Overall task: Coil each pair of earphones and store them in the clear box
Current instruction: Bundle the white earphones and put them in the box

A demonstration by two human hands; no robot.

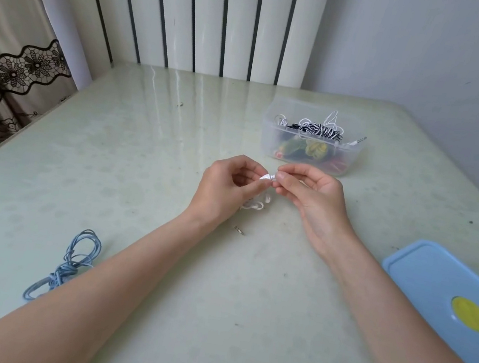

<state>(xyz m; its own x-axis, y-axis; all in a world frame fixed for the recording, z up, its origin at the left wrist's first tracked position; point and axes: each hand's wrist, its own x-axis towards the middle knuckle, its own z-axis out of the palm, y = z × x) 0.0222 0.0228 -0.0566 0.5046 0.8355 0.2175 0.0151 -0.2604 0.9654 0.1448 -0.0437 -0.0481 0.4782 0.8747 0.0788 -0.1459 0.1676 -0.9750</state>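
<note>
My left hand (228, 185) and my right hand (311, 192) meet above the middle of the table, both pinching the white earphones (266, 177) at their ear-bud end. The white cord hangs down between the hands into a loose heap (256, 204) on the table, and its metal plug (239, 231) lies just below. A blue pair of earphones (67, 267) lies in a loose tangle at the front left, beside my left forearm. The clear box (308, 157) stands behind my hands, to the right, holding several coiled earphones in white, black-and-white and other colours.
The box's blue lid (450, 305) with a yellow round sticker lies at the right edge of the pale green table (155, 168). White vertical slats and a lace-trimmed curtain (14, 67) stand behind the table's far and left edges.
</note>
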